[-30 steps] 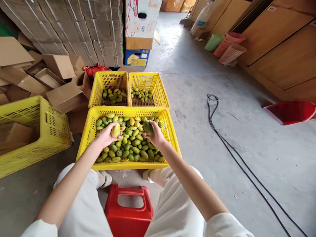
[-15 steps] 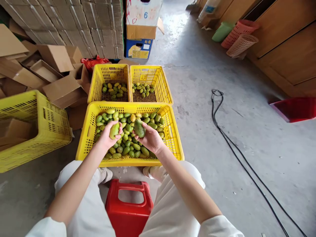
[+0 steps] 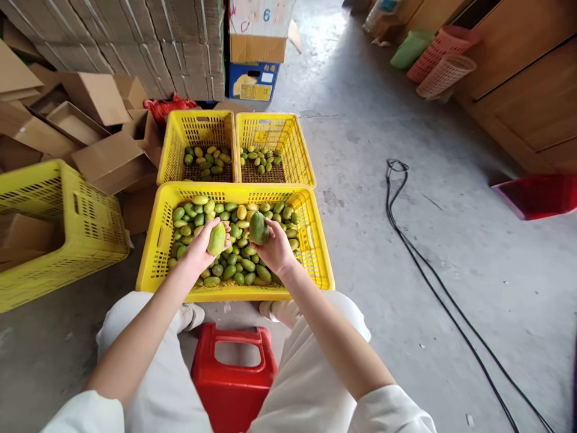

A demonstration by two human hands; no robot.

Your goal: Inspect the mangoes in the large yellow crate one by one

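My left hand [image 3: 204, 245] is closed around a light yellow-green mango [image 3: 217, 239]. A darker green mango [image 3: 258, 228] sits in the grip of my right hand [image 3: 276, 248], its thumb along one side. Both hands are above the large yellow crate [image 3: 146, 258], a short gap between them. Many green and yellowish mangoes [image 3: 238, 264] fill the bottom of that crate. Beyond it stand two smaller yellow crates, the left one [image 3: 174, 147] and the right one [image 3: 303, 153], each with some mangoes inside.
A red plastic stool [image 3: 234, 385] stands between my legs. To the left are another yellow crate [image 3: 94, 219] with cardboard in it and a heap of cardboard boxes [image 3: 108, 159]. A black cable [image 3: 424, 264] lies on the floor at right, near a red object [image 3: 536, 195].
The mangoes in both hands have turned slightly, showing more of their sides. The hands remain over the large crate, and the view has shifted a little.
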